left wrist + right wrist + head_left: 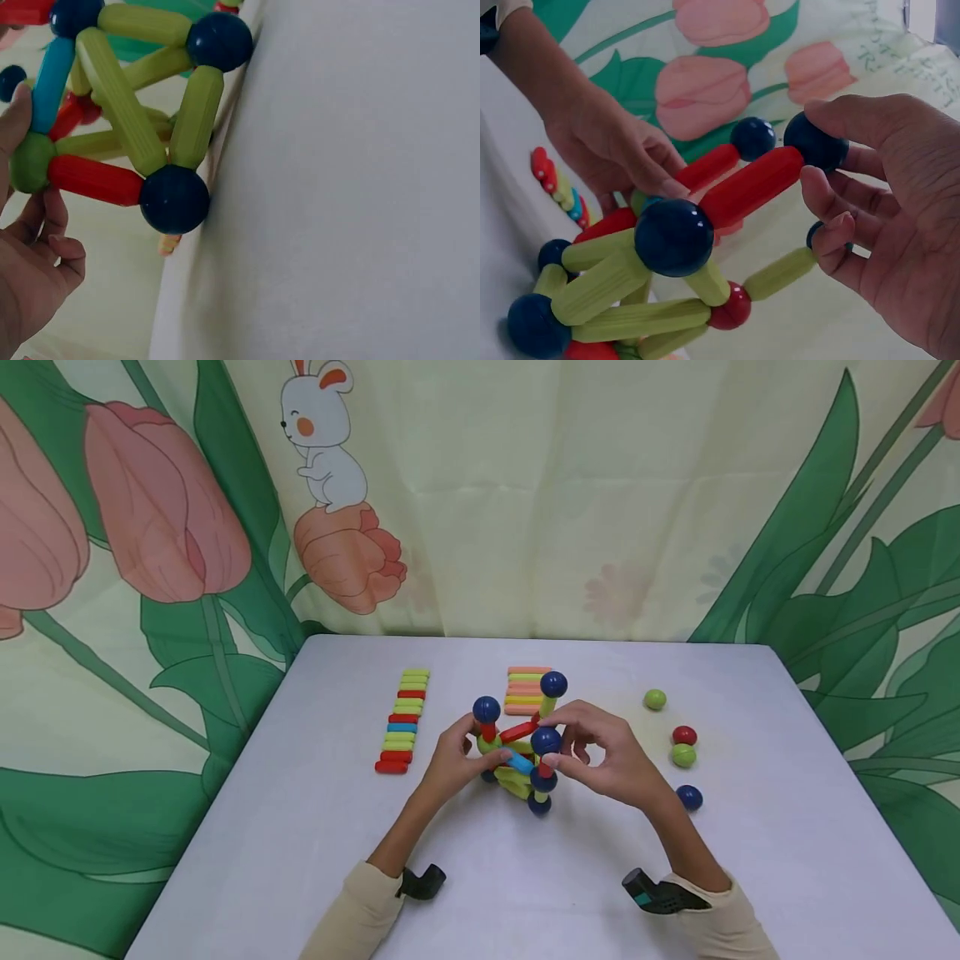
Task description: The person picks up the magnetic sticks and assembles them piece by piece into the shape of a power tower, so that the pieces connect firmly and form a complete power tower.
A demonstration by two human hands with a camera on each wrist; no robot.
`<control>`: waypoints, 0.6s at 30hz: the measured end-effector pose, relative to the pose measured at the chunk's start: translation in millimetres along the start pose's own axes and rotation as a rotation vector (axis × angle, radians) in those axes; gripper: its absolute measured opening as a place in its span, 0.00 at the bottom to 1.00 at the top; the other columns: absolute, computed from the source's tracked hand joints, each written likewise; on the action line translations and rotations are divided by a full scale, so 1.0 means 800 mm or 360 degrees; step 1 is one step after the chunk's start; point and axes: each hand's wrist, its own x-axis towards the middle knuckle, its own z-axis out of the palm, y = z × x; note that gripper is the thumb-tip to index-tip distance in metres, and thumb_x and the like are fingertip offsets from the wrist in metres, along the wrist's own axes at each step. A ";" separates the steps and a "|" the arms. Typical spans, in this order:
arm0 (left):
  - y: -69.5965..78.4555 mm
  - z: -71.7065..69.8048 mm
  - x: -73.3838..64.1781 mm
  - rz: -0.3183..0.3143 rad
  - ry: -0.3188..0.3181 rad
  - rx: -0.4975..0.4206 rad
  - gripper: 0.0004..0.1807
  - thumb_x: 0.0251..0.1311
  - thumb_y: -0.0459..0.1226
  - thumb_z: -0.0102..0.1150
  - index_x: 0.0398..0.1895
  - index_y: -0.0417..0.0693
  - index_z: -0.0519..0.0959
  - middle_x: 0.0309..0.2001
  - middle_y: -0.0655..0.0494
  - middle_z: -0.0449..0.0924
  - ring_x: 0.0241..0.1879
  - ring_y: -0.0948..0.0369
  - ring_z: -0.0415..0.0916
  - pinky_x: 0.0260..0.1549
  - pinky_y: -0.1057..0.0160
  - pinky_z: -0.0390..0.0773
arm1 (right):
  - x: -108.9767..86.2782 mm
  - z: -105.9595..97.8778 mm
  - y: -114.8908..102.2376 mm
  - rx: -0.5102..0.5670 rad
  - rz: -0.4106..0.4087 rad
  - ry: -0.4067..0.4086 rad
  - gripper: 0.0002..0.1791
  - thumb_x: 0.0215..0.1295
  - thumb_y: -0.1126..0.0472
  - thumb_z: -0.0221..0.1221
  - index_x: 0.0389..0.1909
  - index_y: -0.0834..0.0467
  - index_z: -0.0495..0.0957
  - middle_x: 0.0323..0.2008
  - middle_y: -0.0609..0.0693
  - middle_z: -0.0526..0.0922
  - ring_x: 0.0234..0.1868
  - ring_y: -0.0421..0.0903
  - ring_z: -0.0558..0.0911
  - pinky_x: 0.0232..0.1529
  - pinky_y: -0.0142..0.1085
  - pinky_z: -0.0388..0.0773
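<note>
Basically, brace the frame (513, 782) with the left grip (456, 758), pinched at its green ball (31, 163); the right grip (611, 756), pinching a blue ball (814, 141), should press straight along its red rod (754, 187), no twisting. Frame sits between both grips, over the counter (517, 902): angular, green, red and blue rods, mostly dark-blue balls.

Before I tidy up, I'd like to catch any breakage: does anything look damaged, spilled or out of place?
Nothing stands out. The rods at the left lie side by side in a column, four loose balls rest at the right, and the ball-and-rod structure shows no visible break, though parts are hidden.
</note>
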 end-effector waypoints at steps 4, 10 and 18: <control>0.004 0.000 -0.008 0.0047 0.0067 0.0071 0.27 0.53 0.52 0.70 0.52 0.50 0.74 0.36 0.59 0.76 0.38 0.61 0.69 0.31 0.59 0.73 | 0.000 0.002 0.003 0.0042 -0.0014 -0.0045 0.27 0.50 0.72 0.70 0.53 0.59 0.78 0.43 0.48 0.80 0.30 0.39 0.76 0.23 0.31 0.77; 0.005 0.002 -0.018 0.0146 0.0173 0.0164 0.27 0.53 0.50 0.71 0.51 0.49 0.73 0.34 0.59 0.73 0.34 0.62 0.69 0.26 0.59 0.74 | -0.002 -0.002 0.010 0.0094 -0.0021 -0.0144 0.28 0.55 0.72 0.67 0.58 0.59 0.75 0.49 0.52 0.81 0.34 0.39 0.79 0.28 0.33 0.82; 0.003 -0.005 -0.023 0.0209 0.0090 0.0188 0.26 0.53 0.47 0.71 0.52 0.50 0.72 0.35 0.60 0.71 0.34 0.64 0.68 0.25 0.57 0.75 | -0.004 -0.009 0.045 0.0432 0.0089 -0.0354 0.29 0.63 0.73 0.60 0.65 0.64 0.67 0.60 0.44 0.76 0.35 0.43 0.82 0.24 0.38 0.83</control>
